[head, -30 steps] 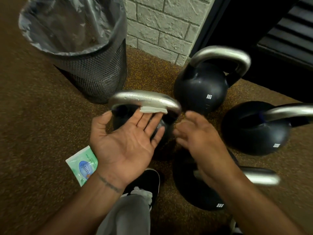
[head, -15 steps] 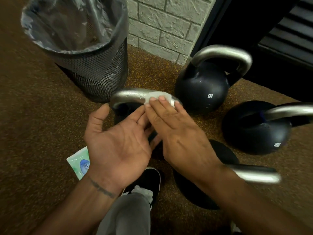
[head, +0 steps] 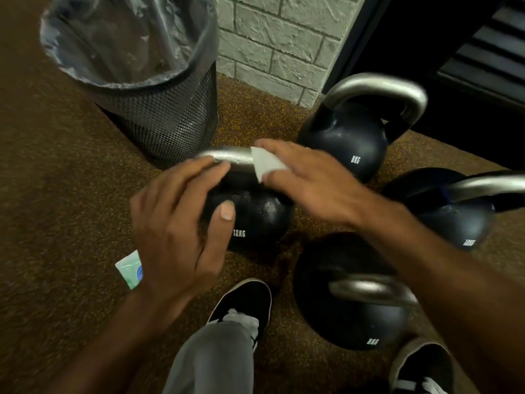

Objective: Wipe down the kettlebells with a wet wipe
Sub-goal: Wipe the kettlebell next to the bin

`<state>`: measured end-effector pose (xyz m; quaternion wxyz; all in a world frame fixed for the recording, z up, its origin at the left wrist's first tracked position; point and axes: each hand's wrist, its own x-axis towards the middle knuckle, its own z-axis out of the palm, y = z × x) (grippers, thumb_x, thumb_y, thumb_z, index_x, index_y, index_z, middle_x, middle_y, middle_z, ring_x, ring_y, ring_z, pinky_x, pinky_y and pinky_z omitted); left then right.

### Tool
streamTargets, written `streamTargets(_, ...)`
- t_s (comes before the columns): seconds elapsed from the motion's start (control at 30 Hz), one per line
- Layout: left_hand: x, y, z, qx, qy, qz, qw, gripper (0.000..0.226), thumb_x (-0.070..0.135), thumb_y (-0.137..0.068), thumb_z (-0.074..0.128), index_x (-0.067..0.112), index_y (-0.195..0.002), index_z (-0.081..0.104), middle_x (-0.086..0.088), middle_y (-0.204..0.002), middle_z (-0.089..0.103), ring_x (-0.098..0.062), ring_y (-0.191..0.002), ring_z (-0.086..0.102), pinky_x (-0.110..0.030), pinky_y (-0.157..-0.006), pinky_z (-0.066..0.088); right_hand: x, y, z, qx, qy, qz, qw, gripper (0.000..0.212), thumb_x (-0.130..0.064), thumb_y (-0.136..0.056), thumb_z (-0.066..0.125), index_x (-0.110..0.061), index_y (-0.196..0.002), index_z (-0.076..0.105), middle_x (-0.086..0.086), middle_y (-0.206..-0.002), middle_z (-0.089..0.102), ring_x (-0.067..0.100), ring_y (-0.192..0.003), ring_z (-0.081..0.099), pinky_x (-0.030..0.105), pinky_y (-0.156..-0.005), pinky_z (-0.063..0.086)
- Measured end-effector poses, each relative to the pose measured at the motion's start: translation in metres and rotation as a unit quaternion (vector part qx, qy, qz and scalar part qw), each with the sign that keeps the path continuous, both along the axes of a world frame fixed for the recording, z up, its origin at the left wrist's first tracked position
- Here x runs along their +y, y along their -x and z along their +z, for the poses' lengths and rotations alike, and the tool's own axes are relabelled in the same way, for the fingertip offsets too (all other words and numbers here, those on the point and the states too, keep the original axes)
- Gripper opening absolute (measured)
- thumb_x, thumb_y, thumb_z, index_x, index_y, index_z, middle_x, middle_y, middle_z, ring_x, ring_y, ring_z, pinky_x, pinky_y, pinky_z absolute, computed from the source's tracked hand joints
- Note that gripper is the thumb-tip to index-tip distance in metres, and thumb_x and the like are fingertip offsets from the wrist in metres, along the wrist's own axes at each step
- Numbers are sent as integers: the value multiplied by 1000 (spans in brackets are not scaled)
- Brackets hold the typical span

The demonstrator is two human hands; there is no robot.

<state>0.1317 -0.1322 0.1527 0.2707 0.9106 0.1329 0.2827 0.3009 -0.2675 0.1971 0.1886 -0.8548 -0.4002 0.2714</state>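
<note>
The floor [head: 56,194] is noted as brown speckled matting, bounded at the far side by a pale block wall [head: 278,38] and a dark louvred panel [head: 468,52]. The 12KG kettlebell [head: 261,220] is found upright on the matting, directly under both hands. The left hand [head: 176,223] is laid over it, fingers bent across the left end of the steel handle [head: 230,157] and thumb pressed on the black ball. The right hand [head: 309,180] is closed narrowly on the folded wet wipe [head: 265,164], which is pinched against the right part of that handle. A lined mesh bin [head: 159,115] is recorded just beyond the left fingers. A green sachet [head: 130,270] is seen on the floor beside the left wrist. Three further kettlebells are logged: one beyond the right hand [head: 343,143], one outside the right forearm [head: 460,220], one beneath that forearm [head: 349,322]. A black shoe [head: 247,297] is placed between the wrists.
</note>
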Motion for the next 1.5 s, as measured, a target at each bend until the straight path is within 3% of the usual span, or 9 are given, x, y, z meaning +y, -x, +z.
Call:
streamTargets(0.1, 6, -15, -9, 36, -100, -4, 994, 64, 49, -103, 26, 10, -148, 51, -8, -154, 50, -25, -144, 44, -52, -108, 34, 16, -40, 0, 254, -51, -46, 965, 67, -69, -88, 44, -19, -128, 64, 5, -117, 72, 29, -109, 65, 53, -106, 43)
streamTargets(0.17, 7, -20, -20, 42, -130, -16, 991, 67, 50, -104, 22, 9, -149, 50, -7, -155, 48, -24, -146, 42, -55, -109, 35, 25, -60, -2, 377, -77, -98, 918, 74, -63, -93, 44, -7, -142, 49, 17, -110, 73, 38, -104, 65, 50, -102, 45)
streamTargets(0.33, 5, -25, -35, 13, -176, 7, 984, 67, 50, -104, 22, 8, -148, 51, -7, -156, 48, -25, -146, 42, -58, -106, 37, 41, -71, 8, 443, 37, -53, 894, 88, -67, -99, 25, 10, -136, 48, 19, -96, 68, 33, -98, 64, 50, -111, 42)
streamTargets(0.43, 2, -26, -41, -3, -176, 23, 984, 67, 49, -103, 24, 8, -151, 48, -8, -158, 45, -24, -148, 38, -57, -107, 37, 37, -59, 5, 347, -37, -85, 933, 58, -44, -107, 31, -4, -148, 44, 5, -93, 76, 23, -98, 71, 55, -112, 42)
streamTargets(0.53, -1, -29, -49, -8, -172, 34, 984, 67, 48, -102, 27, 7, -152, 46, -9, -159, 42, -26, -149, 36, -56, -107, 37, 15, -23, 8, 94, -28, 29, 995, 44, -39, -110, 29, -22, -142, 55, -3, -135, 66, 10, -127, 58, 45, -119, 33)
streamTargets(0.63, 0, -33, -59, -12, -187, 46, 981, 66, 45, -101, 34, 5, -152, 44, -10, -160, 40, -27, -150, 35, -56, -108, 37, -10, 22, -6, -178, 18, 127, 976, 64, -41, -103, 15, -17, -163, 14, 2, -170, 12, 15, -157, 8, 44, -127, 5)
streamTargets(0.77, 4, -36, -73, -7, -233, 55, 971, 70, 40, -94, 51, 4, -153, 40, -15, -160, 38, -32, -150, 34, -58, -110, 36, -29, 44, -37, -349, 59, 145, 924, 72, -43, -101, 25, -9, -162, 7, 11, -170, 2, 27, -157, -1, 58, -124, 10)
streamTargets(1.33, 0, -42, -82, -22, -220, 66, 973, 80, 54, -92, 38, 5, -155, 35, -17, -160, 36, -35, -150, 32, -61, -108, 36, -11, 47, -29, -363, 62, 89, 925, 78, -52, -102, 28, -8, -162, 7, 13, -170, 2, 27, -157, 1, 60, -123, 10)
streamTargets(1.5, 0, -44, -86, -17, -240, 74, 968, 84, 55, -90, 49, 6, -155, 32, -15, -161, 31, -36, -150, 30, -61, -108, 37, -35, 51, -37, -354, 58, 79, 930, 77, -49, -101, 28, -8, -162, 6, 13, -170, 0, 26, -157, 0, 58, -124, 11)
